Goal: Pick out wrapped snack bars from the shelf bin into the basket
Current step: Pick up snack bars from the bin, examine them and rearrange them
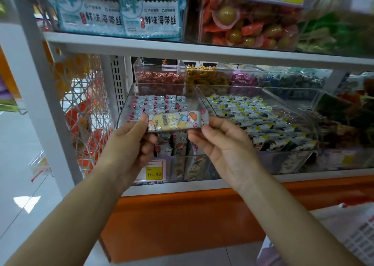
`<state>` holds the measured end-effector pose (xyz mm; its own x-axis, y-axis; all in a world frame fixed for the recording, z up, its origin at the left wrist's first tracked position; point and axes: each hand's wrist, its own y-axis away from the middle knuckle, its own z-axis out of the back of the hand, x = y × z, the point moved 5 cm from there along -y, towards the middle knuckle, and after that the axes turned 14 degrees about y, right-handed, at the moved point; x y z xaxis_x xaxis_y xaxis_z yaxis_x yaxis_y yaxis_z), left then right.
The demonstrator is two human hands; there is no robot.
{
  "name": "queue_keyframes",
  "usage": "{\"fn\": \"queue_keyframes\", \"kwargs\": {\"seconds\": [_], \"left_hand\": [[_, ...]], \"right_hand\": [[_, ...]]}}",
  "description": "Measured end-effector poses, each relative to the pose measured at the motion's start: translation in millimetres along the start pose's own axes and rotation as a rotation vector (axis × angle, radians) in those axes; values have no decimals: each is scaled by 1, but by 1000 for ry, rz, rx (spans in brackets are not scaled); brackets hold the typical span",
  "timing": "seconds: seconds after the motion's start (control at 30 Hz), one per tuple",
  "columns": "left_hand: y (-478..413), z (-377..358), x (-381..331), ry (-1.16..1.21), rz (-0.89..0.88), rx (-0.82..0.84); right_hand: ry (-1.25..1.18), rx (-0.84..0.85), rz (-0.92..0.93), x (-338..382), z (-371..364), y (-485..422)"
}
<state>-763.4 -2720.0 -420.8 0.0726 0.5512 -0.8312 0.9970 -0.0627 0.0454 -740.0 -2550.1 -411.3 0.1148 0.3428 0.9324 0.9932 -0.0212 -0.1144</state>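
A wrapped snack bar (175, 120) with a cartoon print is held level in front of the shelf. My left hand (132, 142) pinches its left end and my right hand (222, 144) pinches its right end. Behind it stands the clear shelf bin (129, 101), holding several more bars (155, 103) with red and white wrappers. A white mesh basket (358, 237) shows at the lower right corner, partly cut off by the frame edge.
A second clear bin (299, 124) to the right holds grey and yellow wrapped bars. Candy bins line the back of the shelf. A yellow price tag (154, 173) sits on the bin front. Seaweed packets (121, 12) fill the upper shelf. A white upright post (40, 103) stands left.
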Motion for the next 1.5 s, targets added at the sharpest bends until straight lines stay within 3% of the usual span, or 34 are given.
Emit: {"fn": "queue_keyframes", "kwargs": {"seconds": [0.17,0.43,0.53,0.67,0.73,1.13,1.33,1.5], "left_hand": [[1,-10,5,211,93,111],[5,-23,7,166,59,270],[5,-22,7,35,9,275],[6,-14,-1,-364,-257,161],[6,-11,-4,-439,-332,112],[0,-5,5,182,65,100],[1,-3,7,263,95,34],[2,-2,1,181,-25,28]], "right_hand": [[-77,-92,-6,1,7,-4],[-124,-207,-28,1,20,-6],[-86,-215,-28,1,23,-6],[-83,-205,-13,1,24,-6],[-57,-213,-13,1,24,-6],[-149,-199,-33,-4,19,-7],[-115,-219,0,-3,21,-7],[122,-215,52,-1,23,-5]]}}
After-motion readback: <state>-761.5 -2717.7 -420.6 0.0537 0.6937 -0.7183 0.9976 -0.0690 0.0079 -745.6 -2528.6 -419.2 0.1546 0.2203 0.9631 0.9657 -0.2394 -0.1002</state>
